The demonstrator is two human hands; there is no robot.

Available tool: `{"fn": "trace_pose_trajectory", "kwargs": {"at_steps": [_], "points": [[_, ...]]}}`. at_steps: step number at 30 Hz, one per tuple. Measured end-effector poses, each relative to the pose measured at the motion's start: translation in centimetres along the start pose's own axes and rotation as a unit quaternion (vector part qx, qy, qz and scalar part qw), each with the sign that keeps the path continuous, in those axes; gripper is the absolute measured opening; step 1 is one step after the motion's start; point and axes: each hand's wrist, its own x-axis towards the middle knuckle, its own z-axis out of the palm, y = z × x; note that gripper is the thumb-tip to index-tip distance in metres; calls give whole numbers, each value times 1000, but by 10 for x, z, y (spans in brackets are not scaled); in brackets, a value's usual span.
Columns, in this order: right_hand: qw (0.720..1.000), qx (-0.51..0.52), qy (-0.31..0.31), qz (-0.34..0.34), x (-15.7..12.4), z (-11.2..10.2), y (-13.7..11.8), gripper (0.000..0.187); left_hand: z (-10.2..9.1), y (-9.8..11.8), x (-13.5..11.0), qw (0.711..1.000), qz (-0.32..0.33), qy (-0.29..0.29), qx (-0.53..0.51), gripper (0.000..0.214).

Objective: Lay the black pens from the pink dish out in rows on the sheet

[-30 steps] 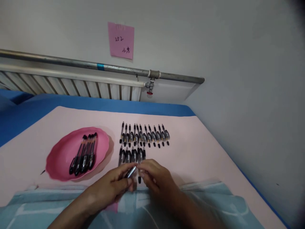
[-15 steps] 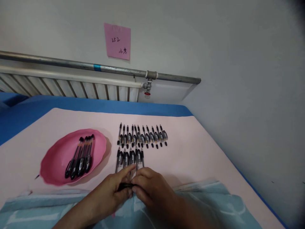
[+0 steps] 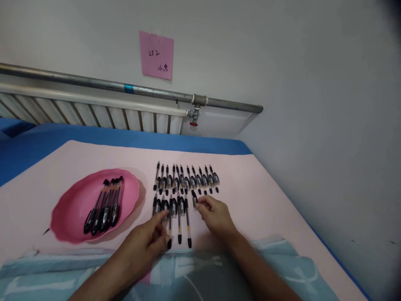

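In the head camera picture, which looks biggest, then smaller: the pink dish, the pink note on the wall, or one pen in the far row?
1. Pink dish, biggest.
2. Pink note.
3. One pen in the far row, smallest.
The note hangs farther away, so its true size is unsure.

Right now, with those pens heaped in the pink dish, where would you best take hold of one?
Pinch a pen in the pink dish by its far, upper end, coming from above. The pens lie side by side, touching, so the barrels leave little finger room, while the far ends sit splayed nearer the rim. The left hand is nearest.
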Motion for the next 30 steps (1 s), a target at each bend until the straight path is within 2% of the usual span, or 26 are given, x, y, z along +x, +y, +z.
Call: {"fn": "trace_pose_trajectory", "kwargs": {"at_steps": [3,9,13,16,24,30], "points": [[999,-48,-3,-6,7,3,4,13,0,-1,-1,999,6,8,32,56],[987,-122,30,-102,5,6,5,16,0,-1,0,998,8,12,68,56],[972,-178,-9,-154,3,9,3,29,1,-1,1,998,4,10,61,56],[964,-213,-24,-158,4,10,3,25,2,0,1,998,-2,12,62,56],[943,-297,-7,-149,-10,8,3,19,1,3,-1,997,0,33,71,54],[950,-262,-11,-168,-17,11,4,18,-1,4,-1,996,10,37,81,49]]}}
